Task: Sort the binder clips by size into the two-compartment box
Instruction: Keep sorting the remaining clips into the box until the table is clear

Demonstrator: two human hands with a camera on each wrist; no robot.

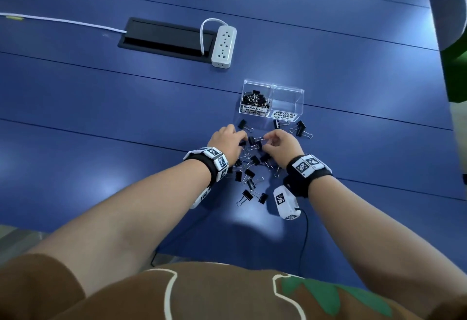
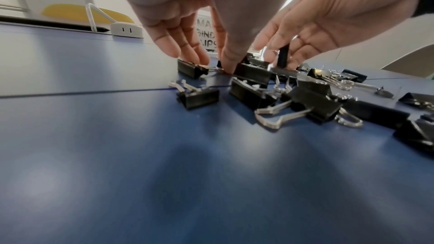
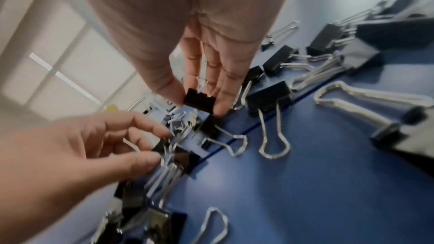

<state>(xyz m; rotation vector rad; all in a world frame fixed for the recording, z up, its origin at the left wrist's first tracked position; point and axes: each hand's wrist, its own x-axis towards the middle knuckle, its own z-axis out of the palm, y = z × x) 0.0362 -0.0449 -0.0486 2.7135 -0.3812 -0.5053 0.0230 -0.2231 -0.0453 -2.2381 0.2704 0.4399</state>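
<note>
A blue table (image 1: 101, 117) carries the work. The right hand (image 1: 283, 144) pinches a small black binder clip (image 3: 199, 100) between thumb and fingers, just above the scattered clips (image 1: 250, 170). The left hand (image 1: 226, 140), fingers curled downward, touches a clip's wire handle (image 2: 215, 69) on the surface; whether it grips it cannot be told. Just beyond stands the clear two-compartment box (image 1: 271, 101), its left compartment holding small clips. Farther back lies a white power strip (image 1: 223, 46).

two hands (image 1: 227, 142), one box (image 1: 288, 92), one power strip (image 1: 224, 46)
</note>
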